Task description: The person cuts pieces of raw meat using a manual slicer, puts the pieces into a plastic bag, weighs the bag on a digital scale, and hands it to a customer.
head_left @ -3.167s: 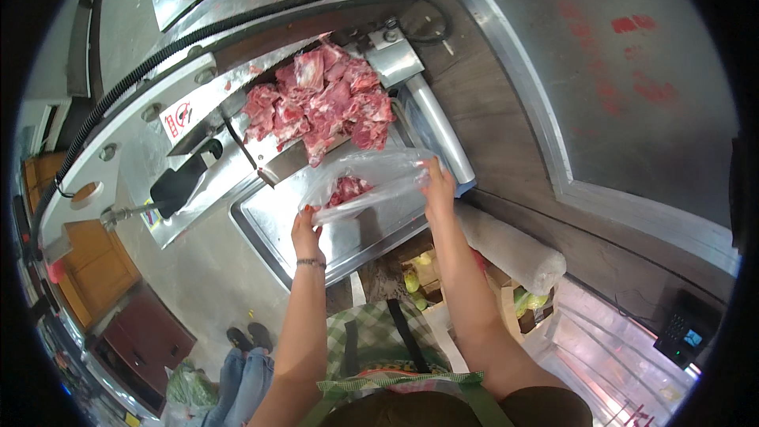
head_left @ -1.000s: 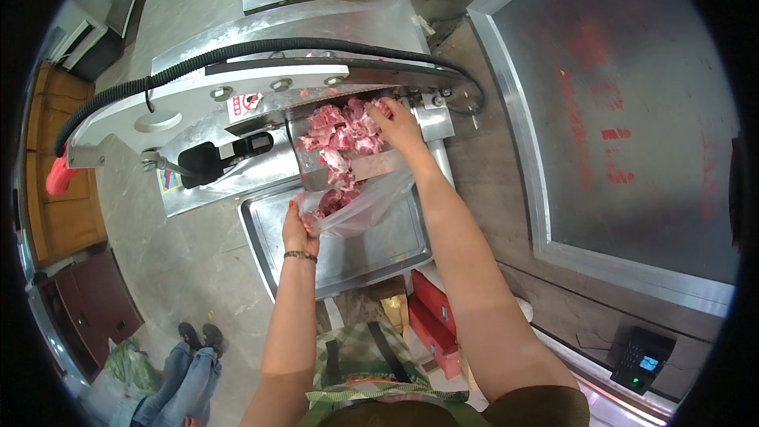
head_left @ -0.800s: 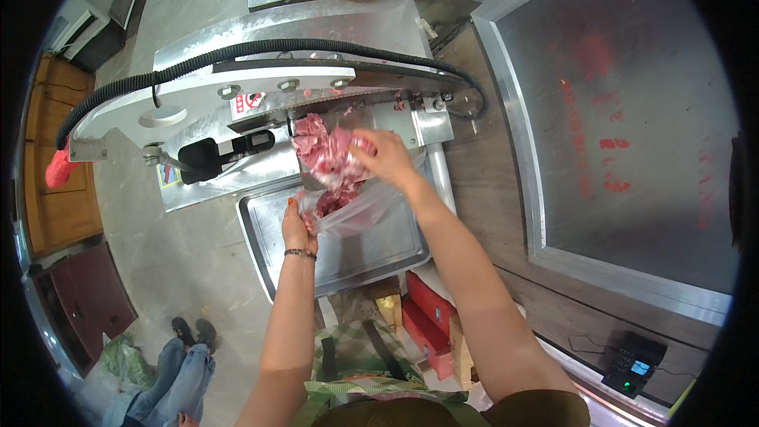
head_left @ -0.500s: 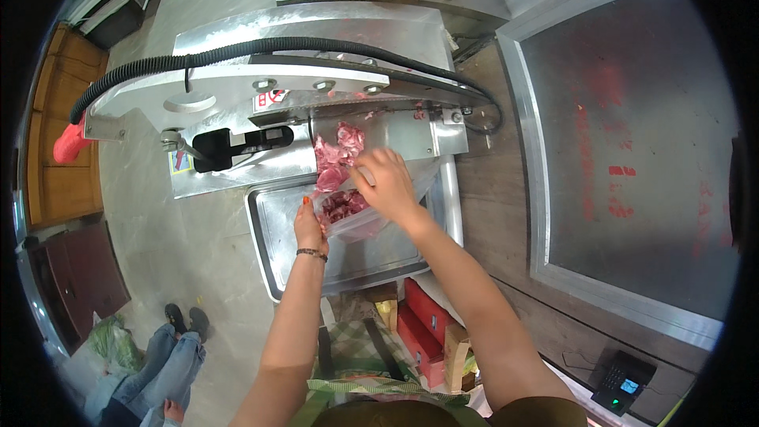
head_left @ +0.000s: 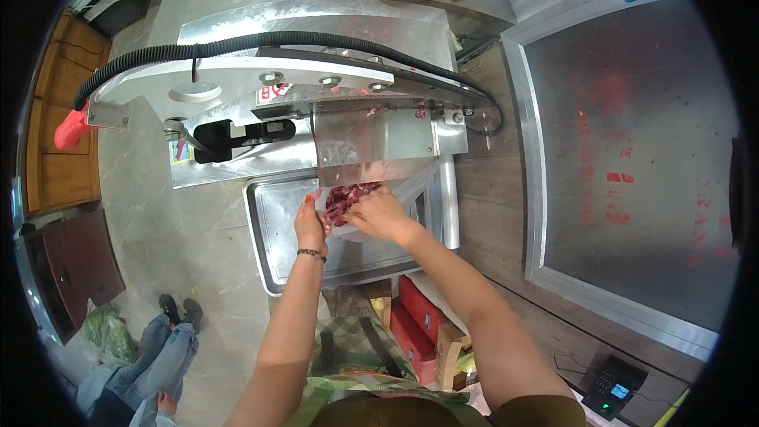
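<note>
Far left of the tray stand an orange-brown wooden cabinet and, next along, a red handle at the end of a pale machine arm, which spans the space beyond the tray with a ribbed black hose over it. Left of the tray and nearer the wearer, green leafy vegetables lie beside the jeans-clad legs of another person. Then comes the metal tray itself. Above its left half, the left hand has its thumb and fingers closed on the left edge of a clear plastic bag. The cut red meat sits in the bag's mouth, over the middle of the tray. Just beyond the tray is a flat metal plate. Right of its middle, the right hand reaches into the bag with bent fingers against the meat; whether they grip a piece I cannot tell. A red box stands on the tray's near side, and a framed metal panel well to its right.
</note>
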The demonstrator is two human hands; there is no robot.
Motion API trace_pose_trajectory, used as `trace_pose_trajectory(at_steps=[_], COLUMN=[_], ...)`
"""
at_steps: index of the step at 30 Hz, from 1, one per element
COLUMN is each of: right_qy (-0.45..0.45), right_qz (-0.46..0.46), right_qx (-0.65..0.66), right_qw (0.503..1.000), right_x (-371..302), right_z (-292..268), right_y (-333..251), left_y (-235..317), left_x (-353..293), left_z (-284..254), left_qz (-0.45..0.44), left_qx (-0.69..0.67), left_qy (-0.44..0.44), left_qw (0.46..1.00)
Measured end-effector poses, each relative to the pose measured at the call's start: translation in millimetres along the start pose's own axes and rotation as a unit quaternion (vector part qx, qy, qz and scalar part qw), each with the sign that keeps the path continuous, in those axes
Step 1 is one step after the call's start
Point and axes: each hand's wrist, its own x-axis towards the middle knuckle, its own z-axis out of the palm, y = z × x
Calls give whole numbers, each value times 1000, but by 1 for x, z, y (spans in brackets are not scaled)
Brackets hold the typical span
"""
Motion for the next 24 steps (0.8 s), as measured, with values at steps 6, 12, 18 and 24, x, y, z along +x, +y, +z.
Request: trace_pose_trajectory(at_steps=[6, 12, 18, 24], right_qy=[544, 406, 380, 392], right_qz=[210, 412, 365, 315], right_qx=[-10, 190, 454, 821], right_qw=[813, 793, 718, 272], right_x=[-12, -13, -26, -28], right_z=[17, 43, 21, 100], right_y=[51, 160, 206, 245], left_y=[-32, -80, -62, -64], left_x=[-11, -3, 24, 29], left_z=[0, 5, 8, -4], left_qz=[-2, 13, -3, -45], left_qx=[91, 134, 52, 81], left_qy=[-9, -33, 11, 47], left_qw=[996, 990, 999, 995])
